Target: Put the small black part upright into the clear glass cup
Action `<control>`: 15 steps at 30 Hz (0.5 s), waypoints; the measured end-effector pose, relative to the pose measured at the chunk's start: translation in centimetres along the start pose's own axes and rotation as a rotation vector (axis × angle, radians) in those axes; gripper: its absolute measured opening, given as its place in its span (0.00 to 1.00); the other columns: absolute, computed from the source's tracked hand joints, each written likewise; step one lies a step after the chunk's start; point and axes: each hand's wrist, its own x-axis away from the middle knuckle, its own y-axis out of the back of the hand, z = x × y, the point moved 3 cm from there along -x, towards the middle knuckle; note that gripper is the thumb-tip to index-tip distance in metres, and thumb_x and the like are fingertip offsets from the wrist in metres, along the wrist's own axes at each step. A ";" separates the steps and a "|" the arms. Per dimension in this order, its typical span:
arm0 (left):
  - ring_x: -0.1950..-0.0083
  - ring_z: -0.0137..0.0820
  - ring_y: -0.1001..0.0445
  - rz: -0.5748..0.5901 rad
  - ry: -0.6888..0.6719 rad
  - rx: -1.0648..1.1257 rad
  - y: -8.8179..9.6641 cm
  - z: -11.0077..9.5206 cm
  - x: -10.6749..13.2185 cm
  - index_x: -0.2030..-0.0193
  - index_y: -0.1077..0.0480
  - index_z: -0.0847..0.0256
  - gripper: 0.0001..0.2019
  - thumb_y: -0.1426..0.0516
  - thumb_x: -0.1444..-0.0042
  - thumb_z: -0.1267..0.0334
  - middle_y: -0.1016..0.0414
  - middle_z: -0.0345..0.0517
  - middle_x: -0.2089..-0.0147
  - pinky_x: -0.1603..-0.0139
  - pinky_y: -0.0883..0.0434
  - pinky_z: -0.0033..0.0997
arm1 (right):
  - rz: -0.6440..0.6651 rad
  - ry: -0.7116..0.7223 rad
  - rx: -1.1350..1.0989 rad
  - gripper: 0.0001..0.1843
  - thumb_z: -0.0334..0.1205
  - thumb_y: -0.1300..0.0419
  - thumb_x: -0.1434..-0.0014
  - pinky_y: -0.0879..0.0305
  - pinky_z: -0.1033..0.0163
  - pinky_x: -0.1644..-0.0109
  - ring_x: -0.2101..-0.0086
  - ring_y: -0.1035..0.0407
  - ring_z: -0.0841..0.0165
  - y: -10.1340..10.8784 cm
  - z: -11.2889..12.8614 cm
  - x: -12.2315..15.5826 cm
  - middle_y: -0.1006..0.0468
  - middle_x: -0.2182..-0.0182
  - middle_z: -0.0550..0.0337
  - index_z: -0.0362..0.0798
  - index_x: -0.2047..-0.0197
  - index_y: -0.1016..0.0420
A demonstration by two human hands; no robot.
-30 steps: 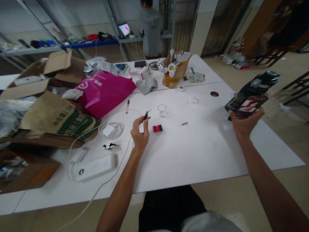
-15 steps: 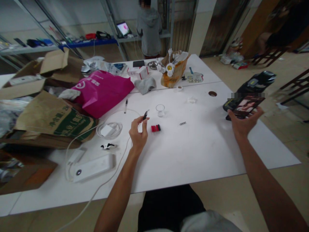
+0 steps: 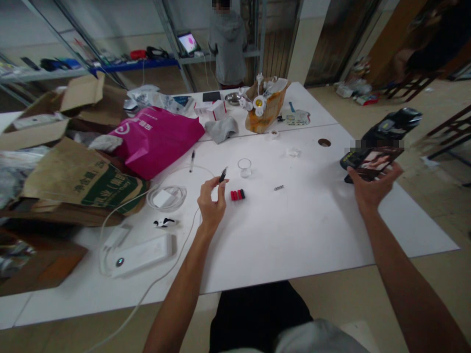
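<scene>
My left hand (image 3: 212,202) pinches a small black item (image 3: 222,174) between thumb and fingers, raised above the white table (image 3: 294,235). Just right of it lie several short red cylinders with black ends (image 3: 237,195). A small clear glass cup (image 3: 244,167) stands beyond them, and a tiny metal part (image 3: 278,188) lies further right. My right hand (image 3: 372,189) is lifted past the table's right side, gripping a black retail package (image 3: 373,162) with a printed picture. A black device shape (image 3: 392,125) shows at its upper end, though I cannot tell whether it is a separate piece.
A magenta bag (image 3: 156,142), cardboard boxes and a paper sack (image 3: 83,184) crowd the table's left side. A white cable, charger and white power bank (image 3: 142,255) lie near my left arm. A person (image 3: 228,49) stands at shelves beyond the table.
The view has shifted slightly, and the table contents sit a little differently in the frame. Both hands stay nearly in place with the same things in them.
</scene>
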 end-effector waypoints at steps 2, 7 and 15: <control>0.47 0.40 0.09 -0.005 -0.015 0.003 0.0 -0.1 0.0 0.40 0.20 0.59 0.12 0.39 0.16 0.54 0.08 0.53 0.49 0.41 0.16 0.43 | 0.031 0.026 0.009 0.51 0.52 0.19 0.44 0.22 0.40 0.34 0.36 0.20 0.40 0.0 0.3 0.2 0.24 0.30 0.26 0.53 0.28 0.42; 0.47 0.39 0.09 -0.001 -0.026 0.008 0.0 0.0 0.0 0.40 0.20 0.59 0.11 0.38 0.17 0.55 0.08 0.53 0.48 0.42 0.16 0.42 | 0.032 0.073 0.063 0.55 0.62 0.19 0.44 0.19 0.40 0.33 0.36 0.18 0.42 0.0 -0.5 0.2 0.22 0.29 0.28 0.53 0.26 0.43; 0.48 0.39 0.11 0.004 -0.021 -0.005 -0.1 0.0 0.0 0.41 0.19 0.58 0.12 0.38 0.16 0.53 0.08 0.53 0.48 0.42 0.17 0.42 | 0.002 0.073 0.057 0.58 0.66 0.19 0.43 0.23 0.34 0.30 0.31 0.25 0.41 -0.9 -3.6 -1.5 0.30 0.27 0.32 0.54 0.23 0.45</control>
